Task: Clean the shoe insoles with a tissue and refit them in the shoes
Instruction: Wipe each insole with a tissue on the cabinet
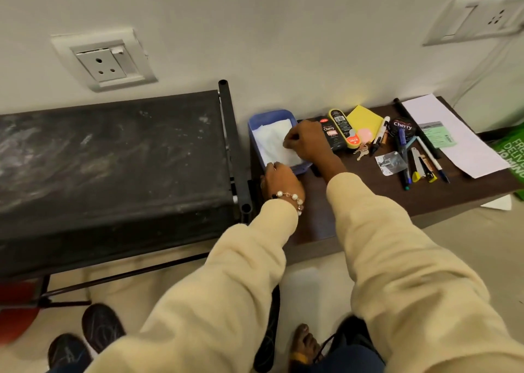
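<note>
Both hands at the blue tissue tray

Meanwhile, at the centre of the frame, both hands worked at a blue tray (256, 123) standing at the left end of a dark brown worktop (368, 191). White tissue (269, 142) lay inside the tray. The right hand (304, 142) reached over the tray's right side with its fingers curled, pinching the right edge of the tissue. The left hand (280, 184), with a beaded bracelet (292, 198) at the wrist, gripped the near rim of the tray, fingertips curled over its edge. Both arms wore cream sleeves (397, 259).

Right of the tray, on the worktop, lay a black Cherry polish pack (330, 135), a yellow-rimmed shoe brush (343, 128), a yellow cloth (364, 120), a round Cherry tin (402, 127), keys (361, 151), several pens (402, 157) and a white sheet of paper (450, 134) toward the right edge of the frame.

Left of the worktop stood a black rack (113, 151) with a dusty top, filling the middle left. On the wall above it was a white socket (105, 60), and another socket plate (476, 18) sat in the upper right.

At the lower left, on the floor, two dark shoes (85, 338) lay side by side, well apart from the tray. A bare foot (304, 344) showed at the bottom centre. Whether insoles were in the shoes could not be told.
</note>
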Action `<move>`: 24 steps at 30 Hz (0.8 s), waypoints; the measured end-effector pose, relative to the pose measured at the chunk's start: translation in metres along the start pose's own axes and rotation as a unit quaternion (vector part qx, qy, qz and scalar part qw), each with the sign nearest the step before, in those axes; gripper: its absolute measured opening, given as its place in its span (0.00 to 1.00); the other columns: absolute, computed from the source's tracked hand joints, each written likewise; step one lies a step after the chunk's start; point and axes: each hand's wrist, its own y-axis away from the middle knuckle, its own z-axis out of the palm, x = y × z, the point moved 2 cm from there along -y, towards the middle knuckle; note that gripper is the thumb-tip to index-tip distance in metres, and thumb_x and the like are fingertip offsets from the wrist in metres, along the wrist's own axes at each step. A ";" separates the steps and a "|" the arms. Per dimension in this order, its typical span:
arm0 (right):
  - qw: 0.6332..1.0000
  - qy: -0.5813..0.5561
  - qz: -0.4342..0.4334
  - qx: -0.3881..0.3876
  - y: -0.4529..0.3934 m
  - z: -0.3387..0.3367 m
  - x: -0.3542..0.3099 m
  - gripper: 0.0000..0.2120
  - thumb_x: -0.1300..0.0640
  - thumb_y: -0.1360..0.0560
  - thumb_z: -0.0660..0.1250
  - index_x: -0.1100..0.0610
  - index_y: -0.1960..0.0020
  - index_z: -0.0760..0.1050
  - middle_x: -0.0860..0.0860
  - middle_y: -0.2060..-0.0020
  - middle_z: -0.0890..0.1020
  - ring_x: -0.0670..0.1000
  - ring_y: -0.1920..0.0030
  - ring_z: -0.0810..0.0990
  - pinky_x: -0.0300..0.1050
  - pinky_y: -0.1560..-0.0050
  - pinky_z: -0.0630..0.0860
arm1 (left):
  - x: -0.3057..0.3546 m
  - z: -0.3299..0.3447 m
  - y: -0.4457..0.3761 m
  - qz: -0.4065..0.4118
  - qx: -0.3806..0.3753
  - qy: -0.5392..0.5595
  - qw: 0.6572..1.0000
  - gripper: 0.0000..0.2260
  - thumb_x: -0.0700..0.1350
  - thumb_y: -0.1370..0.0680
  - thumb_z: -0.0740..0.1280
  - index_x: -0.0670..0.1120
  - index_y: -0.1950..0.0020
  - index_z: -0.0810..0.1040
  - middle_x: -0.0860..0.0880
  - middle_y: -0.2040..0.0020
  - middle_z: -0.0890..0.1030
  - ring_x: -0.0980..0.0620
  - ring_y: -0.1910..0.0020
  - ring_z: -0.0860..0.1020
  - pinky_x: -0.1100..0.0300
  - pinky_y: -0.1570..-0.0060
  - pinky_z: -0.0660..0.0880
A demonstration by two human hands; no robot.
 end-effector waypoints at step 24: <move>0.523 -0.830 0.191 0.046 0.235 -0.072 -0.058 0.16 0.71 0.24 0.54 0.56 0.46 0.75 0.60 0.50 0.81 0.58 0.54 0.81 0.46 0.64 0.81 | -0.015 -0.060 0.150 -0.129 -0.172 0.646 0.733 0.14 0.48 0.20 0.65 0.41 0.41 0.78 0.40 0.50 0.82 0.43 0.55 0.82 0.46 0.52 0.79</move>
